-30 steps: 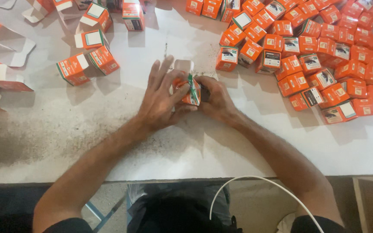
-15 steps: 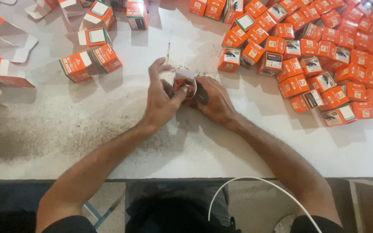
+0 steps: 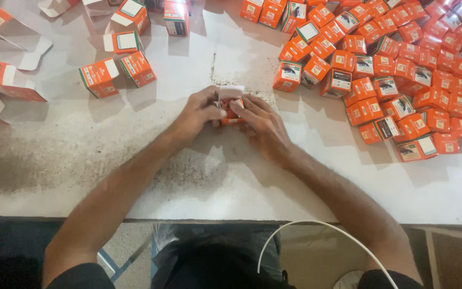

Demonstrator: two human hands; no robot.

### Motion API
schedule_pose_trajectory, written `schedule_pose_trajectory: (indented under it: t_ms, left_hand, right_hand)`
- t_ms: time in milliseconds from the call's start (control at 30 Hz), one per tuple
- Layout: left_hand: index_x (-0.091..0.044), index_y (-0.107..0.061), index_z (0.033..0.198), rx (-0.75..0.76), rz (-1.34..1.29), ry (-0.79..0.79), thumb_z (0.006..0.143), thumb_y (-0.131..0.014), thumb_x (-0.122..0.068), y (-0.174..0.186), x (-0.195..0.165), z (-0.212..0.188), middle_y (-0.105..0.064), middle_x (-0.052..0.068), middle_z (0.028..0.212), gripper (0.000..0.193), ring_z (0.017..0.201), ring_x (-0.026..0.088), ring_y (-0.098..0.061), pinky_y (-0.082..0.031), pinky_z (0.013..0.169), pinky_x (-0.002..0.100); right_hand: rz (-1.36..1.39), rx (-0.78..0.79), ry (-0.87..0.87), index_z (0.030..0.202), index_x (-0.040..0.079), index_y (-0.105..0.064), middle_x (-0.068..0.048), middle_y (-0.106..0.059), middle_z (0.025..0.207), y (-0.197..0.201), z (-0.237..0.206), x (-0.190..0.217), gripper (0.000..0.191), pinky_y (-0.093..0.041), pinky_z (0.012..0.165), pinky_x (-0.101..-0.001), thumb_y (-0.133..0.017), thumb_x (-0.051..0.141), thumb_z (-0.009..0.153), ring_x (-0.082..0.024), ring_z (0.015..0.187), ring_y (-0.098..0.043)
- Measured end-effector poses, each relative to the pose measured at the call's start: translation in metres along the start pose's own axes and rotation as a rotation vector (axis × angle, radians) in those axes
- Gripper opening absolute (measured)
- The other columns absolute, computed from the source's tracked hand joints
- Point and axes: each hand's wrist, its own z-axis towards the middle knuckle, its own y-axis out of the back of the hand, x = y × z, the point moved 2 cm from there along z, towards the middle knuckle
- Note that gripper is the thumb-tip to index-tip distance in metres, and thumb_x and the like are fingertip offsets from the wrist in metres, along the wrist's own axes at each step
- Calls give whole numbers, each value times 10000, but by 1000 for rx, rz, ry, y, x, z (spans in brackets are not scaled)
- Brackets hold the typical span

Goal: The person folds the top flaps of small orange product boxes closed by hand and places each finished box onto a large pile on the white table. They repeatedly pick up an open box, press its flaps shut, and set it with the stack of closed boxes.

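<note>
Both my hands meet at the middle of the white table (image 3: 199, 182) around one small orange carton (image 3: 231, 109). My left hand (image 3: 198, 113) grips its left side, fingers curled over it. My right hand (image 3: 262, 123) covers its right side. The carton's white top flap (image 3: 231, 92) stands open above my fingers. Most of the carton is hidden between my palms.
A large heap of closed orange cartons (image 3: 391, 69) fills the table's right and far right. Several loose cartons (image 3: 118, 72) and flat unfolded blanks (image 3: 1, 69) lie at the far left. A white cable (image 3: 316, 235) loops below the table's front edge.
My hands have closed in tighter around the carton and lowered it toward the table. The left fingers, spread before, are now curled over it.
</note>
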Motion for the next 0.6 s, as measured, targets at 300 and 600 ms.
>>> schedule_pose_trajectory:
  t_ms: [300,600]
  left_hand:
    - [1,-705,1138,-105,188,111,916,-726,-102,-2,8,10,-707,63,909,246,701,81,-635,-540,588,268]
    - [-7,-664,1185,-90,945,-755,910,-769,-71,-22,-25,-26,-682,192,1313,301,1212,371,-663,-547,1039,443]
  right_hand:
    - [145,-51,-271,1299,49,-530,-172,-706,1201,-11,-9,-9,560,-563,922,-452,-847,67,838,-379,1123,-690]
    - [73,12,-122,1428,-5,-457,-187,-697,1130,-11,-14,-8,680,-570,866,-453,-781,-21,830,-404,1047,-695]
